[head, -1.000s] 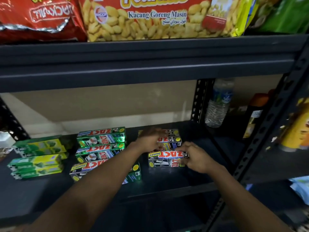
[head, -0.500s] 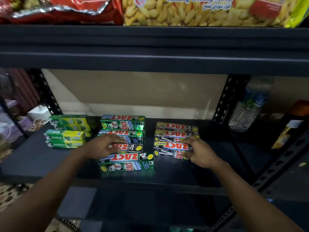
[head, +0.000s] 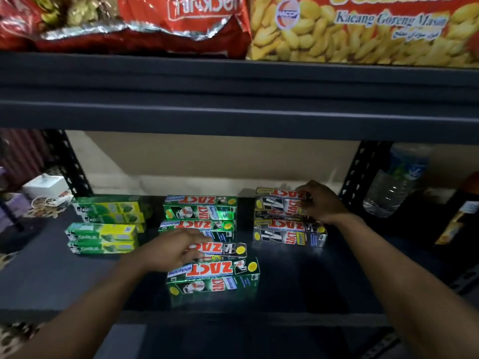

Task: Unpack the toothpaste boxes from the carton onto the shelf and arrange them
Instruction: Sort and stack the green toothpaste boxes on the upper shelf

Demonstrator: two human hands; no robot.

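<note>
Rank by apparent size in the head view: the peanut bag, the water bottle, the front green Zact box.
1. Peanut bag, though cropped by the frame.
2 and 3. Front green Zact box and water bottle look similar; the box is nearer the camera, so unranked.

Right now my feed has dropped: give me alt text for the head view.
Two bare hands tidy toothpaste boxes on a dark shelf: the left hand rests on a box in the middle green stack, the right hand on the back of the silver stack. Green-and-yellow boxes sit further left, a water bottle to the right, snack bags above.
</note>
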